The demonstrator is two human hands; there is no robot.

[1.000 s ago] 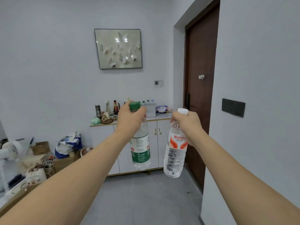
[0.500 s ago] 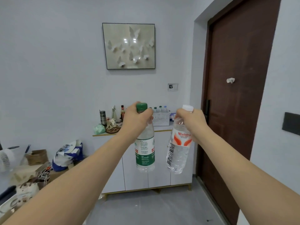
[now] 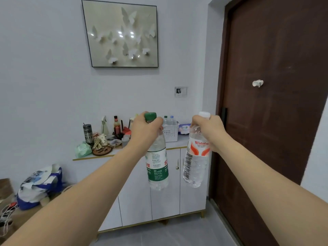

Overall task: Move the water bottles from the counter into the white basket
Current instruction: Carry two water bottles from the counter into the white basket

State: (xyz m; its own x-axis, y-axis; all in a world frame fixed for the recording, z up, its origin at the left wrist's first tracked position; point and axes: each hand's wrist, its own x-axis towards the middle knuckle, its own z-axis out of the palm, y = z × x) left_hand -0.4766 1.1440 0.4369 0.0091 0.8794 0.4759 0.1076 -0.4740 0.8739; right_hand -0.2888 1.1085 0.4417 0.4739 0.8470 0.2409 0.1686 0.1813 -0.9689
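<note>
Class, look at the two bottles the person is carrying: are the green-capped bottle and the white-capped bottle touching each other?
Apart. The head view shows the green-capped bottle and white-capped bottle hanging side by side with white cabinet door visible between them all the way down.

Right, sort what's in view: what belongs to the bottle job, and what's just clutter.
Job:
left hand with green-capped bottle
right hand with white-capped bottle
white basket
counter

Clutter:
tumbler
sauce bottle
green pouch
butterfly picture
blue-and-white bag
</note>
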